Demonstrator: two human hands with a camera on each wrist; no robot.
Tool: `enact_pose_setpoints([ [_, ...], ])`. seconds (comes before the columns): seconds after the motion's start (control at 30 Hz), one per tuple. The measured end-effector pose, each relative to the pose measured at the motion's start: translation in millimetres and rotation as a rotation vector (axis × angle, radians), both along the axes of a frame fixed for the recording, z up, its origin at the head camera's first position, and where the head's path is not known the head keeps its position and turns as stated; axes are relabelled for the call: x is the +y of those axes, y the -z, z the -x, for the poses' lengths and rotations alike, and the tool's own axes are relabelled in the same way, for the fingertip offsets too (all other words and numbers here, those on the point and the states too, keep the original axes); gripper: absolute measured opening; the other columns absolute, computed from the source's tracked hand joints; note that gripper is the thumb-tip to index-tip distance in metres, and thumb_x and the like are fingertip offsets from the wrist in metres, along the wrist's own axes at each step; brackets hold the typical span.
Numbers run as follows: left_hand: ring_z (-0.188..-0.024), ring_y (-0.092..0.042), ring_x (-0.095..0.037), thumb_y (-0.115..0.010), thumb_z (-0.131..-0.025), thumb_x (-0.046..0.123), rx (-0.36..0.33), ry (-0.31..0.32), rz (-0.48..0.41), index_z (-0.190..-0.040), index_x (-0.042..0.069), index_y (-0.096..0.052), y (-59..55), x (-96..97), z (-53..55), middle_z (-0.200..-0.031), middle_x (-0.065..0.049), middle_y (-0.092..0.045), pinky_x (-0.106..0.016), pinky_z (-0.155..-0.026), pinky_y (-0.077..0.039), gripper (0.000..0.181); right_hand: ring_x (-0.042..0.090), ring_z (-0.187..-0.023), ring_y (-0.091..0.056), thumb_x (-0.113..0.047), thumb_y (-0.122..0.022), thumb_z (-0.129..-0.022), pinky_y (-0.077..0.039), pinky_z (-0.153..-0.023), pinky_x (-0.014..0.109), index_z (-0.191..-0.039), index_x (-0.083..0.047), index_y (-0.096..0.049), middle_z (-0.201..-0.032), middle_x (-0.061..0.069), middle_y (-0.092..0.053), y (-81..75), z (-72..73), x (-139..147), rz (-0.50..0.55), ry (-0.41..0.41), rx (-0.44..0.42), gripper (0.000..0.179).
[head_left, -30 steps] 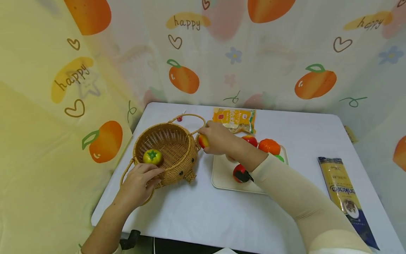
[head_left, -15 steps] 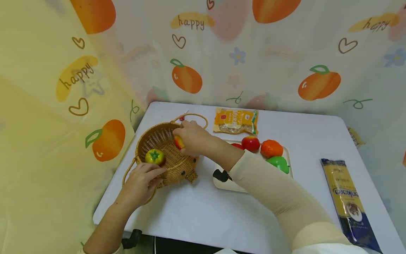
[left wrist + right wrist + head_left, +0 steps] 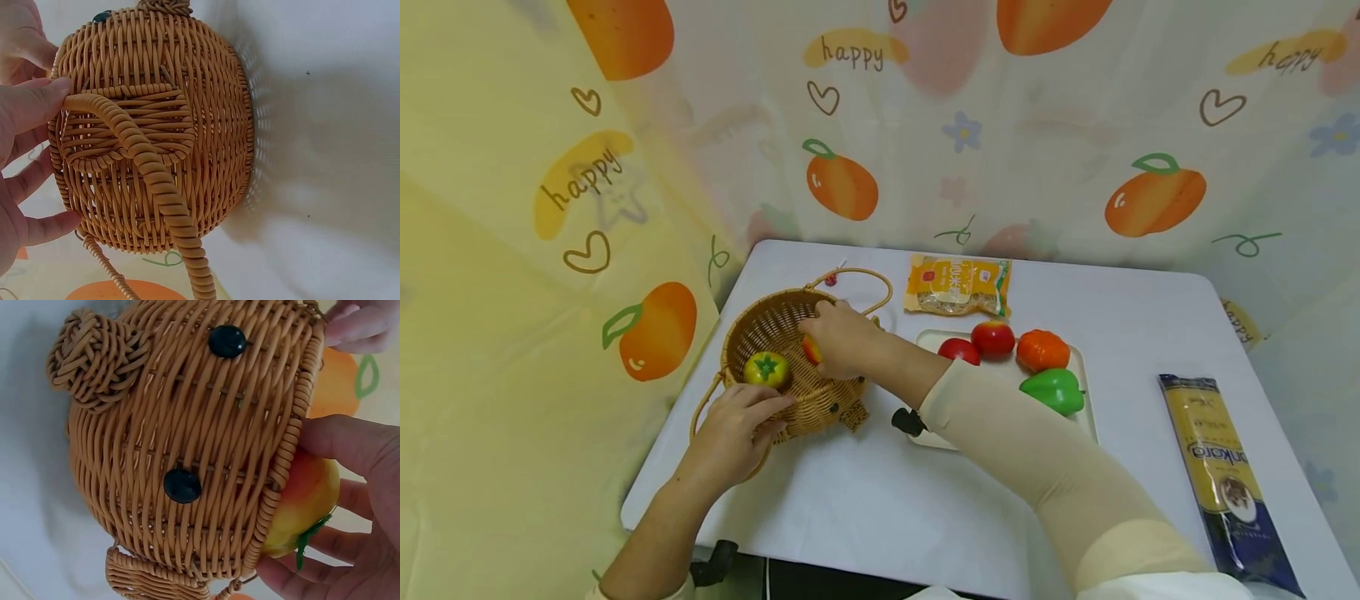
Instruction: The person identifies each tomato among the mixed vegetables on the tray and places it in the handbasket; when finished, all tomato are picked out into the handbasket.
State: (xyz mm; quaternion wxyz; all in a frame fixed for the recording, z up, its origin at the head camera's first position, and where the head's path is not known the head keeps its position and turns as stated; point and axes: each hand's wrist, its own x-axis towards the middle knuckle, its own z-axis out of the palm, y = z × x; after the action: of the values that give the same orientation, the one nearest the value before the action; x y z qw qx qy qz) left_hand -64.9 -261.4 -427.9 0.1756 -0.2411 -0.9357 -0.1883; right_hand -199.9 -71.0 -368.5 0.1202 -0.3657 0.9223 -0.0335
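Observation:
A round wicker basket [image 3: 808,414] with button eyes and a woven snout stands on the left of the white table. My left hand [image 3: 736,435] grips its near rim, thumb and fingers at the edge beside a rope-like handle [image 3: 156,172]. My right hand [image 3: 844,340] reaches over the opposite rim, holding a red-and-yellow fruit [image 3: 307,503] with a green leafy stem. That fruit is inside the basket mouth, its lower part hidden behind the wall in the right wrist view. A yellow-green fruit [image 3: 766,369] with a star-shaped green top lies on the basket floor.
Right of the basket, a cream tray [image 3: 931,339] bears two red fruits [image 3: 992,340], an orange ribbed vegetable [image 3: 1042,351] and a green bell pepper [image 3: 1054,391]. Behind it lies a yellow food packet [image 3: 958,285]; a gold-and-blue packet [image 3: 1228,483] lies far right.
My right hand has carried the red-and-yellow fruit leftward from outside the basket, over its rim and into it. The left hand has kept its grip on the rim.

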Motion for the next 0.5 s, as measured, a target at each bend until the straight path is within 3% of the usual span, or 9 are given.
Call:
enact_pose_setpoints([
  [0.23, -0.096, -0.062, -0.028, -0.086, -0.077, 0.002, -0.002, 0.001, -0.002, -0.110, 0.012, -0.079, -0.9, 0.1, 0.1, -0.103, -0.006, -0.070, -0.050, -0.083, -0.052, 0.035, 0.032, -0.141, -0.043, -0.045, -0.075, -0.092, -0.047, -0.111, 0.045, -0.155, -0.024, -0.045, -0.156, 0.011, -0.043, 0.8, -1.3, -0.2, -0.044, -0.025, 0.019, 0.072],
  [0.37, -0.096, -0.062, -0.029, -0.086, -0.077, 0.002, -0.007, -0.009, 0.011, -0.110, 0.012, -0.079, -1.0, 0.2, 0.5, -0.103, -0.007, -0.070, -0.050, -0.084, -0.052, 0.035, 0.032, -0.143, -0.041, -0.045, -0.074, -0.092, -0.051, -0.105, 0.050, -0.155, -0.026, -0.045, -0.158, 0.010, -0.041, -1.4, -1.9, 5.3, -0.018, -0.010, 0.001, 0.071],
  [0.5, -0.096, -0.062, -0.030, -0.087, -0.076, 0.002, 0.000, -0.004, 0.011, -0.109, 0.011, -0.079, 0.3, -0.5, 0.3, -0.102, -0.007, -0.070, -0.050, -0.084, -0.052, 0.035, 0.032, -0.142, -0.043, -0.047, -0.074, -0.092, -0.050, -0.106, 0.047, -0.154, -0.025, -0.046, -0.157, 0.009, -0.041, -4.5, -0.9, 14.9, 0.027, 0.002, 0.000, 0.072],
])
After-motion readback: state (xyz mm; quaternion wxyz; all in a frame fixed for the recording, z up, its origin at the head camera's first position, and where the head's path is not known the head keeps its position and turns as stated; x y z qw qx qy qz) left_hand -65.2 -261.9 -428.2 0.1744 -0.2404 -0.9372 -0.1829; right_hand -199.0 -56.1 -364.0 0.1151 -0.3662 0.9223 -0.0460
